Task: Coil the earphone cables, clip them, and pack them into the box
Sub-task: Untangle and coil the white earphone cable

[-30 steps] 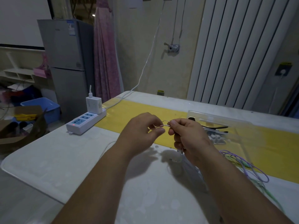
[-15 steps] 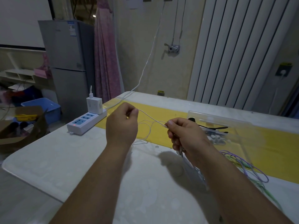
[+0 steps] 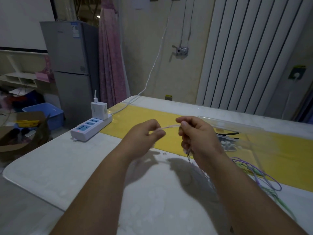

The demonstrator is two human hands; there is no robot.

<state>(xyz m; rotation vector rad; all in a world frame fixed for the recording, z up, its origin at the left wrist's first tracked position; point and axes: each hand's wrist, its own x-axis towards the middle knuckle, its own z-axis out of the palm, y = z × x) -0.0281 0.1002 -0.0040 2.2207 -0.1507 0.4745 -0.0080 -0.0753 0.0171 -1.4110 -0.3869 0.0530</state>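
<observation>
A thin white earphone cable [image 3: 169,127] stretches between my two hands above the table. My left hand [image 3: 144,138] pinches its left end between thumb and fingertips. My right hand [image 3: 198,136] grips the other end, with more loops of the cable hanging below its fingers. A clear plastic box [image 3: 250,138] with an open lid stands just right of my right hand; black clips and small white pieces lie inside. A purple earphone cable [image 3: 260,173] and a green earphone cable [image 3: 277,199] lie loose on the table at the right.
A white power strip [image 3: 89,128] with a charger plugged in sits at the table's left edge. A yellow runner [image 3: 145,114] crosses the white table [image 3: 67,167]. Off the table to the left are a cardboard box [image 3: 22,133], a blue bin and a fridge.
My left hand, which had pulled away to the left drawing the cable out, has come back toward my right hand and holds the cable close to it again.
</observation>
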